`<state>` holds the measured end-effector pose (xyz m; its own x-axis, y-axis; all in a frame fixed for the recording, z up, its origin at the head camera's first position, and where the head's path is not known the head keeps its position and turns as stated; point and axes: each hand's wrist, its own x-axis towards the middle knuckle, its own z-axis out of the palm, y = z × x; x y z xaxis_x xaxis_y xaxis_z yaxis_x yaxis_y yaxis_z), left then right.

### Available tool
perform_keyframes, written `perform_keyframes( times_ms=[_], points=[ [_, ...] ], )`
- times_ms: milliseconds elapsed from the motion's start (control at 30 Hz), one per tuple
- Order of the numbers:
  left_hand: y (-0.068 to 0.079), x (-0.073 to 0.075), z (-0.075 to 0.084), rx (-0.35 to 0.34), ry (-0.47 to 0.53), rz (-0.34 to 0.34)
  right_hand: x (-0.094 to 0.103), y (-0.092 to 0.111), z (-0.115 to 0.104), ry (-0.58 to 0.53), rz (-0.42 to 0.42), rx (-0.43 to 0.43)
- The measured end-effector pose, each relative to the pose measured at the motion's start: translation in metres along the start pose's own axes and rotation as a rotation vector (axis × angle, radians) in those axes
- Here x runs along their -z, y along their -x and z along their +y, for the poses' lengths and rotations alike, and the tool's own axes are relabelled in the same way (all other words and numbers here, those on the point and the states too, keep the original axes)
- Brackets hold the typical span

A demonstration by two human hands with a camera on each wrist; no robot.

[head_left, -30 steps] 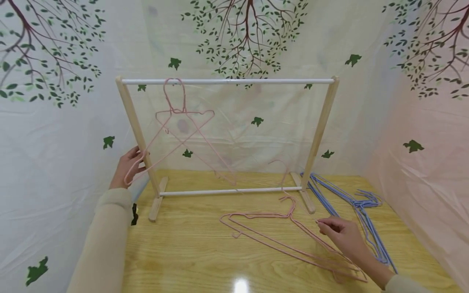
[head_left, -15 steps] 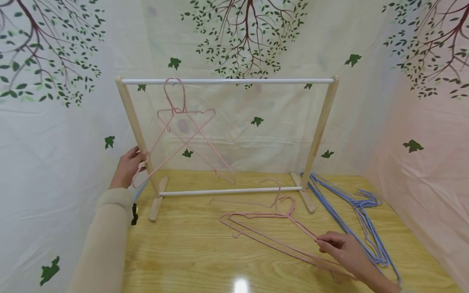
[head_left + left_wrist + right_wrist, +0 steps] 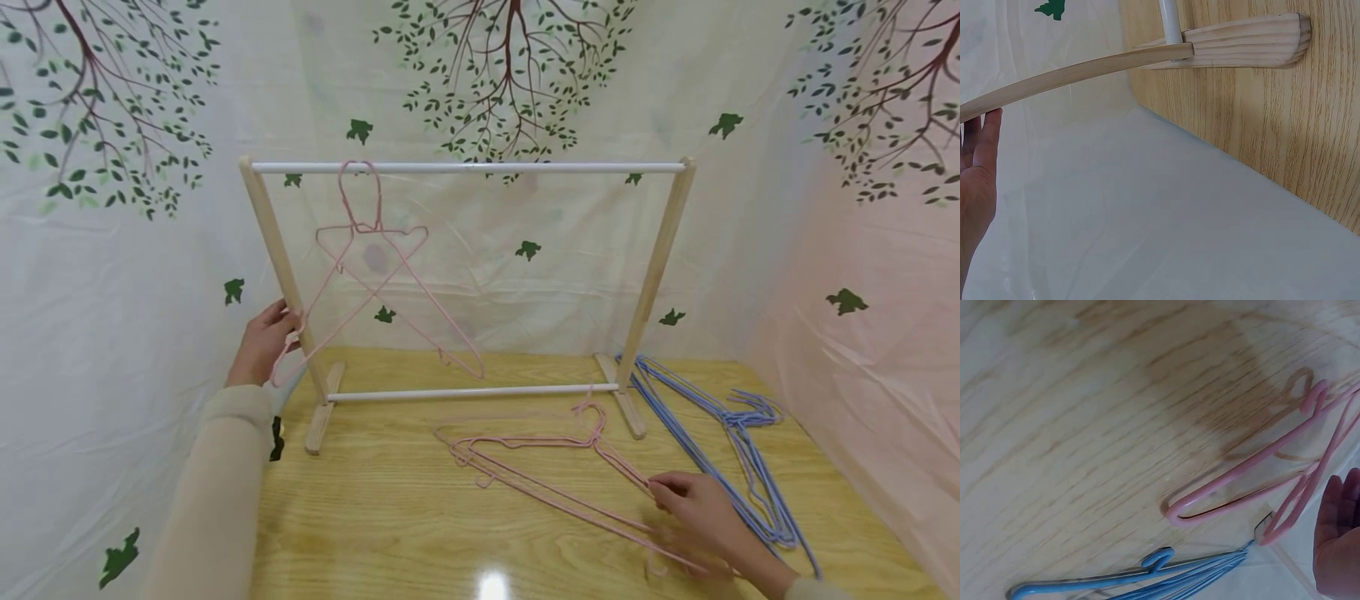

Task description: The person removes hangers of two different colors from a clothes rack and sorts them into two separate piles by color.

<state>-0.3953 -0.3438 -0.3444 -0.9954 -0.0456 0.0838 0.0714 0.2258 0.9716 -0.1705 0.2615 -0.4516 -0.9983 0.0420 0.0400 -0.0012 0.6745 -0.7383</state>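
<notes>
A small clothes rack with wooden posts and white rods stands on the table. My left hand [image 3: 258, 337] holds its left post [image 3: 268, 221]; in the left wrist view the fingertips meet the wood from below. Pink hangers [image 3: 367, 228] hang from the top rod [image 3: 487, 167] at its left end, crossing each other. Several pink hangers [image 3: 555, 442] lie overlapped before the rack, hooks toward the back. Thumb and fingers of my right hand [image 3: 697, 508] pinch the right shoulder of the pink hangers. In the right wrist view, their pink ends [image 3: 1247, 464] rise beside that hand.
A bundle of blue hangers [image 3: 746, 421] lies on the table to the right, close to my right hand and the rack's right foot [image 3: 621, 398]. Printed cloth [image 3: 465, 275] walls in the back and sides. A dark object [image 3: 277, 439] shows beside my left sleeve.
My right hand has come down and back onto the pink hangers and now pinches them. A faint, blurred hanger has dropped toward the pile. The hanging hangers sway slightly; my left hand keeps its place.
</notes>
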Motion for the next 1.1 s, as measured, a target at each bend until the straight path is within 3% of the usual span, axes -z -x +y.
perform_keyframes(
  times_ms=[200, 333, 633, 867, 1100],
  points=[
    [-0.005, 0.003, -0.008, -0.001, -0.019, 0.005, -0.002, -0.004, 0.008, 0.198, 0.059, 0.079],
    [-0.005, 0.003, -0.008, -0.014, -0.003, -0.005, -0.001, -0.005, 0.011, 0.246, 0.119, 0.122],
    [-0.004, 0.002, -0.005, 0.009, -0.002, -0.006, -0.005, -0.010, 0.000, 0.245, 0.228, 0.279],
    [0.001, 0.000, 0.004, 0.008, 0.032, -0.025, -0.007, -0.016, -0.022, 0.237, 0.207, 0.231],
    [-0.001, 0.002, 0.007, 0.014, 0.056, -0.026, -0.009, -0.032, -0.063, 0.122, 0.169, 0.216]
  ],
)
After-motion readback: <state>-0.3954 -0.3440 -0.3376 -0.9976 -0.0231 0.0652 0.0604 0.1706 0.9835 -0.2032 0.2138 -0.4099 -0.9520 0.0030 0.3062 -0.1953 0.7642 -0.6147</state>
